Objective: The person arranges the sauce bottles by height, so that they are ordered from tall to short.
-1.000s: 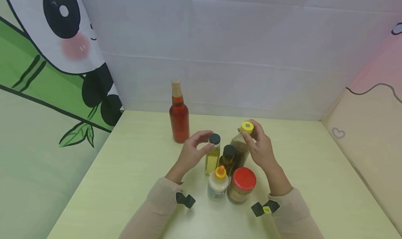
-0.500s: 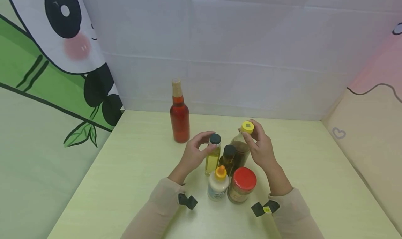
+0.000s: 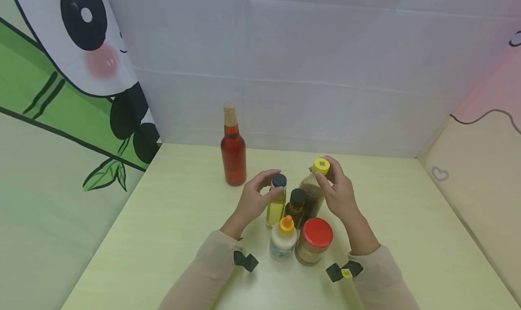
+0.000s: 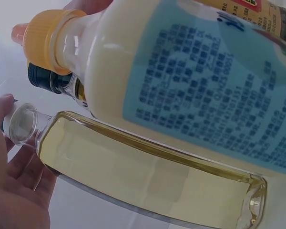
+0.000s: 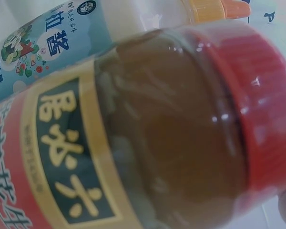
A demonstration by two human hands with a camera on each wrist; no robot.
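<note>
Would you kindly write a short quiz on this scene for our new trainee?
1. Multiple choice: what colour is the cap of the capped bottle that the right hand holds? A: red; B: yellow; C: blue.
2. True or false: the bottle of red liquid stands closer to the person than the red-lidded jar.
3. Count: in the head view, how many bottles and jars stand on the table altogether?

Key: 1. B. 2. False; it stands farther back. 3. Six.
</note>
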